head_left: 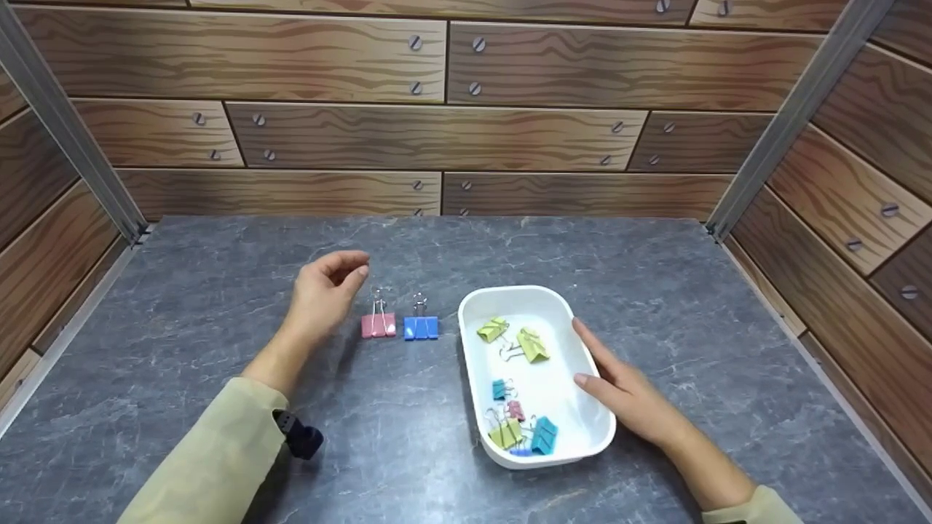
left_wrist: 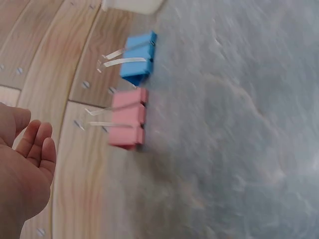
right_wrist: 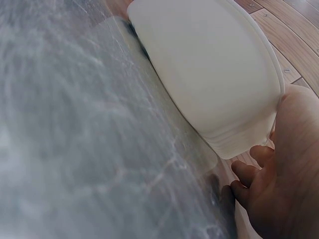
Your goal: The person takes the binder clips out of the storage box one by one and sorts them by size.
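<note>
Your fingers hung loose: left hand (head_left: 324, 291) held nothing beside the pink binder clip (head_left: 378, 324), light, stiff; pinch its wire handles. Right hand (head_left: 628, 397) lay flat against the white tray (head_left: 473, 306).

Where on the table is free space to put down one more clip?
The table is bare behind the pink clip and blue clip, up to the wall, and in front of them, left of the white tray. It is crowded between left hand, clips and tray.

A grey marbled tabletop (head_left: 218, 306) sits enclosed by wood-plank walls (head_left: 437, 138) with screws.
</note>
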Tool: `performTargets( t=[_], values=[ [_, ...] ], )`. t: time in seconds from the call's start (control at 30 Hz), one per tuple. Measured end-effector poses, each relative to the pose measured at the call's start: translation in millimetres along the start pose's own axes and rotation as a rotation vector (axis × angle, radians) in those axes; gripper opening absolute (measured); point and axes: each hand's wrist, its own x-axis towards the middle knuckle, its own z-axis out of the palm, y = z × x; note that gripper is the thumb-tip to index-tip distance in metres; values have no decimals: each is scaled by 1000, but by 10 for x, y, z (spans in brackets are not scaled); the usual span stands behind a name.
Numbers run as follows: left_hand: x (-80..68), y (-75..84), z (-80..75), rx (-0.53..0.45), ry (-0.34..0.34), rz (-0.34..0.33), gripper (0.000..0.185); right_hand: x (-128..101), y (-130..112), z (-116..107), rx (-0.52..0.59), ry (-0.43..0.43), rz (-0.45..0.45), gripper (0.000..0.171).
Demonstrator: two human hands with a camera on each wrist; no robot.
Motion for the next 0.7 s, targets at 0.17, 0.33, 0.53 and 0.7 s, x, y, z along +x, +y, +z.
performTargets(
  t=[0.17, 0.33, 0.53, 0.7],
  values=[
    [-42, 239, 72, -58, -41, 50, 20, 5, 12, -3, 5, 0, 1, 74],
    [-126, 444, 217, -118, -144, 101, 19, 7, 22, -3, -16, 8, -4, 74],
    [-237, 615, 432, -164, -295, 144, 19, 8, 23, -5, -33, 12, -10, 74],
    [-285, 691, 618, -163, -402, 165, 20, 7, 17, -4, -41, 13, -13, 73]
  ],
)
